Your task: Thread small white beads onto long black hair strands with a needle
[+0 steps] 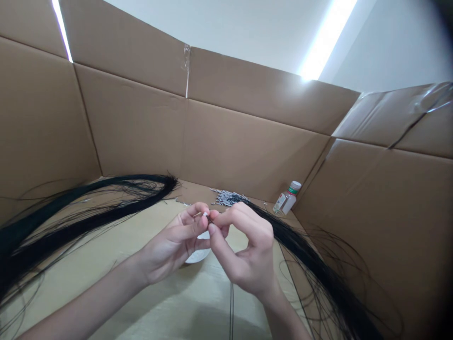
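Near the middle of the view, my left hand (177, 241) pinches a tiny white piece (205, 214) between thumb and index finger. Fingertips touching it from the right, my right hand (247, 245) is closed in a pinch on a thin dark cord. Two strands of dark cord (231, 307) hang below my right hand. Behind and below the fingers, a white round dish (198, 255) is partly hidden. Exactly how the cord and the white piece meet is too small to tell.
Long bundles of black strands lie at the left (81, 226) and right (311, 255). Grey beaded ends (226, 197) lie behind my hands. A clear bottle with a white cap (285, 202) stands at the back right. Cardboard walls (247, 146) surround the pale work surface (148, 311).
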A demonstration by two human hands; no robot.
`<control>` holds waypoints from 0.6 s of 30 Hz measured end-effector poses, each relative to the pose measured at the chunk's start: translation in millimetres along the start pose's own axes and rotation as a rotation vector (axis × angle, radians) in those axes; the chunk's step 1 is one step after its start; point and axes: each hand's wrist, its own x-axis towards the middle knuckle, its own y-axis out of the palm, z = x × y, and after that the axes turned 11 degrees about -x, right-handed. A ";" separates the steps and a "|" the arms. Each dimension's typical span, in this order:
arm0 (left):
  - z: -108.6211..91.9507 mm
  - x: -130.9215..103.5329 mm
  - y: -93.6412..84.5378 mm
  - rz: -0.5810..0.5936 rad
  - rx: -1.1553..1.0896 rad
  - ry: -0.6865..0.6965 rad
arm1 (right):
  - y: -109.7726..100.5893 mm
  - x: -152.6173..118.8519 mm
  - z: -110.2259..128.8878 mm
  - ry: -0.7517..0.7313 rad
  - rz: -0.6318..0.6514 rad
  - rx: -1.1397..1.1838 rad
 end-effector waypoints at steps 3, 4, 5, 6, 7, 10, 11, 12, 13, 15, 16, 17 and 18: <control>0.9 0.1 -0.6 0.008 0.005 -0.007 | -0.4 0.3 -0.2 0.006 0.003 -0.007; 1.3 0.3 -0.7 0.012 0.006 -0.011 | -0.7 0.4 -0.1 0.008 0.004 -0.008; 1.5 0.5 -0.9 0.015 0.007 -0.014 | -1.0 0.5 0.0 0.008 0.007 -0.007; 1.7 0.7 -1.2 0.017 0.007 -0.016 | -1.3 0.6 0.2 0.009 0.011 -0.008; 1.7 0.9 -1.4 0.018 0.009 -0.017 | -1.5 0.6 0.4 0.011 0.015 -0.009; 0.7 1.0 -2.3 0.022 0.028 -0.016 | -1.6 0.7 0.9 0.022 0.027 -0.004; 0.1 0.9 -2.6 0.026 0.041 -0.013 | -1.5 0.6 1.0 0.026 0.026 0.002; -0.6 0.8 -2.8 0.028 0.056 -0.010 | -1.5 0.5 1.1 0.031 0.024 0.010; -1.3 0.6 -3.0 0.027 0.071 -0.006 | -1.5 0.3 1.1 0.034 0.021 0.018; -2.4 0.1 -3.2 0.023 0.101 0.003 | -1.9 0.0 1.1 0.039 0.014 0.027; -2.7 -0.2 -3.2 0.018 0.113 0.008 | -2.3 -0.1 1.2 0.040 0.013 0.029; -3.0 -0.6 -3.1 0.011 0.126 0.014 | -2.8 -0.3 1.3 0.040 0.012 0.030; -3.1 -1.0 -2.9 0.004 0.140 0.019 | -3.4 -0.3 1.4 0.039 0.011 0.029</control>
